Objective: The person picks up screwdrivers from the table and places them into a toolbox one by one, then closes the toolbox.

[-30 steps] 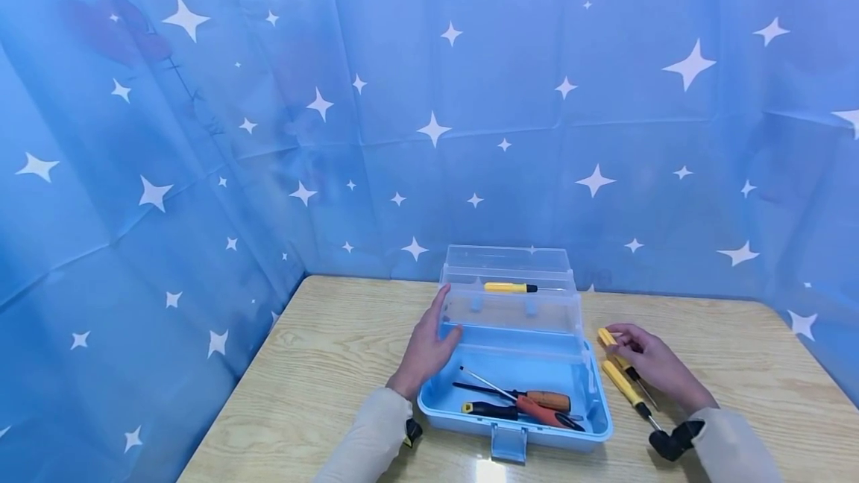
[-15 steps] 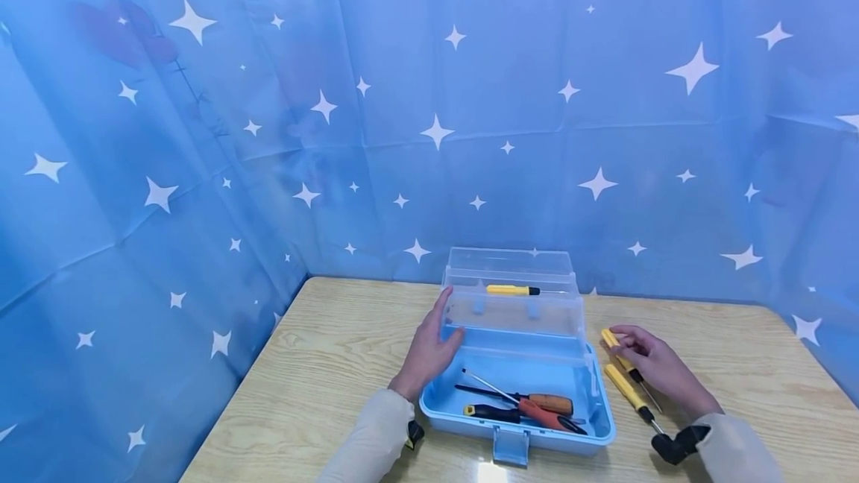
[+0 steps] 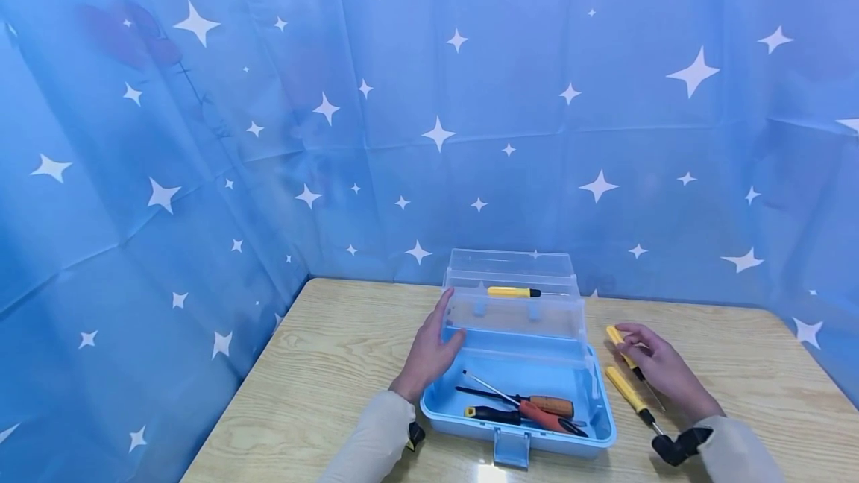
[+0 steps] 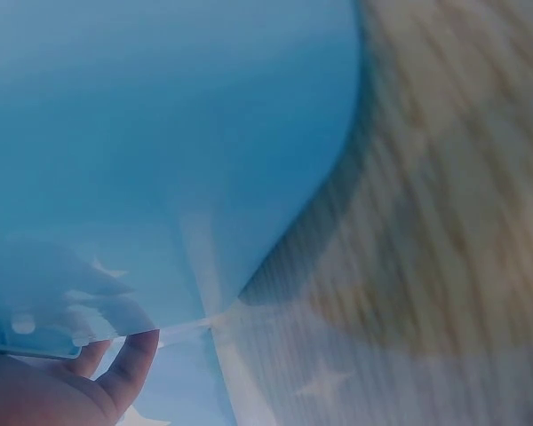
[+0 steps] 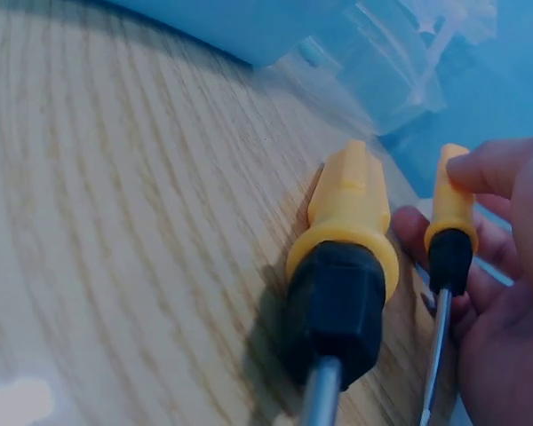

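Note:
A light-blue toolbox [image 3: 443, 423] stands open on the table. My left hand [image 3: 429, 355] rests at its left side, index finger extended along the clear lid [image 3: 513, 319] and thumb toward the inside. In the left wrist view, fingertips [image 4: 135, 359] show at the clear edge. To the right of the box my right hand [image 3: 661, 371] pinches the yellow handle of a screwdriver [image 5: 451, 200], its shaft pointing toward me. Beside it another yellow-handled screwdriver [image 3: 624, 387] lies on the table. Inside the box are a red-handled screwdriver [image 3: 545, 417], a wooden-handled one [image 3: 552, 405] and a black-handled tool [image 3: 494, 414].
One more yellow-handled screwdriver [image 3: 511, 292] lies across the raised clear part at the back of the box. The box's latch [image 3: 511, 449] hangs down in front. A starry blue curtain [image 3: 376, 133] hangs behind the wooden table [image 3: 302, 379].
The right hand and its pinched screwdriver have shifted slightly to the right, a little away from the box. The left hand keeps its place on the toolbox.

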Demonstrator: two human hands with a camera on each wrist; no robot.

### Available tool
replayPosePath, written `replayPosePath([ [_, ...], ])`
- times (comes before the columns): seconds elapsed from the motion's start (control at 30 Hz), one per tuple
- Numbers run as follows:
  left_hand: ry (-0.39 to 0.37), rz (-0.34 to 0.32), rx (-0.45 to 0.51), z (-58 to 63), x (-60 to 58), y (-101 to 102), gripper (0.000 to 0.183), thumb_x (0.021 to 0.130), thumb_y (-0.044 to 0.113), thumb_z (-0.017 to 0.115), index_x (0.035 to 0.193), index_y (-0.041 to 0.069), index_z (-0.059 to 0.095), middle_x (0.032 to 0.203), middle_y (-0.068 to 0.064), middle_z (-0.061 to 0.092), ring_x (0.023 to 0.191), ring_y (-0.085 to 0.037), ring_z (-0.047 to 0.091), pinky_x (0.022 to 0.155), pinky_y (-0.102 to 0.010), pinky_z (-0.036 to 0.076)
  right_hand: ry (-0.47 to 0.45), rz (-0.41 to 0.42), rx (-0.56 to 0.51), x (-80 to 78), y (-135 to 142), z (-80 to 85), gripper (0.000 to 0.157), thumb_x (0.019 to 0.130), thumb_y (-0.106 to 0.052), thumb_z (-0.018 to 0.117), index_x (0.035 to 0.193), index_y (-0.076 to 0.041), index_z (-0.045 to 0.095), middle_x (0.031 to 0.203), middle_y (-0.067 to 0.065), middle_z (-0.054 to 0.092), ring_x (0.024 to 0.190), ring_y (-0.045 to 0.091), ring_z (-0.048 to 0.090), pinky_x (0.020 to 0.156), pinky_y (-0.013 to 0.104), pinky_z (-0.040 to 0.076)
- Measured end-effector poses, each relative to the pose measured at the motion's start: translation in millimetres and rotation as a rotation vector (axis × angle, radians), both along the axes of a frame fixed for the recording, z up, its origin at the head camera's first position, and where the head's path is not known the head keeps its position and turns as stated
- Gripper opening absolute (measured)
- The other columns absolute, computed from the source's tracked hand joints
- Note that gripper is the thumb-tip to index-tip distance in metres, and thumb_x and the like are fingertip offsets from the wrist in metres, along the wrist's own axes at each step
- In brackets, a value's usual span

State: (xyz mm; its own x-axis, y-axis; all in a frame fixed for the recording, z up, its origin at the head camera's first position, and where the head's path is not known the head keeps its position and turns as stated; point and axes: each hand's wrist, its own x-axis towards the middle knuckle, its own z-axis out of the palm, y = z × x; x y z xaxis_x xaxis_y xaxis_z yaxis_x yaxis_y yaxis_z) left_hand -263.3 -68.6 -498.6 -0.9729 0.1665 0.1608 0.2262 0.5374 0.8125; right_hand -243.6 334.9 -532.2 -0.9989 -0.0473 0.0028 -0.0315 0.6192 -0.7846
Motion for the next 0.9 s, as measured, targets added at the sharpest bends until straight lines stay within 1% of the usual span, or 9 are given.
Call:
replayPosePath([
  [0.13,0.005,0.002,0.002,2.2,1.0,0,0.072,0.099,0.028,0.056,0.156,0.045,0.016,0.160,0.000,0.032,0.145,-0.029,0.036,0.114,-0.055,0.035,-0.030,-0.010,-0.090,-0.1,0,2.2,0.050,0.107,-0.031,0.041,0.146,-0.001,0.035,0.116,0.017,0.053,0.094,0.011,0.064,0.075,0.022,0.052],
  [0.3,0.006,0.001,0.012,2.2,1.6,0,0.071,0.099,0.028,0.057,0.157,0.042,0.018,0.160,0.000,0.033,0.145,-0.029,0.036,0.114,-0.056,0.035,-0.034,-0.034,-0.148,-1.2,0,3.0,0.048,0.108,-0.024,0.040,0.147,0.002,0.030,0.116,0.019,0.048,0.088,0.011,0.067,0.073,0.023,0.055],
  [0.43,0.011,-0.006,0.017,1.9,1.7,0,0.071,0.099,0.028,0.056,0.157,0.041,0.018,0.160,0.000,0.033,0.144,-0.029,0.037,0.114,-0.055,0.035,-0.026,-0.055,-0.135,-2.2,-1,4.5,0.045,0.107,-0.019,0.040,0.146,0.004,0.031,0.115,0.020,0.048,0.084,0.013,0.065,0.069,0.025,0.055],
  [0.53,0.013,-0.005,0.013,2.1,1.9,0,0.071,0.099,0.029,0.056,0.157,0.041,0.018,0.160,-0.001,0.033,0.144,-0.029,0.037,0.113,-0.055,0.036,-0.033,-0.065,-0.109,-2.1,-2,7.3,0.046,0.108,-0.020,0.039,0.146,0.004,0.031,0.115,0.021,0.048,0.081,0.015,0.065,0.068,0.024,0.053],
  [0.73,0.001,-0.006,0.021,2.0,2.4,0,0.070,0.099,0.031,0.056,0.155,0.047,0.016,0.159,-0.001,0.034,0.143,-0.029,0.038,0.113,-0.055,0.036,-0.043,-0.057,-0.090,-1.0,-1,12.4,0.047,0.108,-0.022,0.039,0.146,0.006,0.033,0.114,0.023,0.050,0.080,0.015,0.063,0.064,0.026,0.050],
  [0.9,0.010,-0.009,0.022,0.9,2.0,-1,0.071,0.098,0.031,0.055,0.154,0.049,0.016,0.159,0.000,0.035,0.143,-0.029,0.039,0.113,-0.055,0.037,-0.004,-0.055,0.000,0.0,0,18.8,0.046,0.107,-0.022,0.039,0.145,0.004,0.037,0.116,0.024,0.053,0.081,0.017,0.060,0.063,0.026,0.049],
])
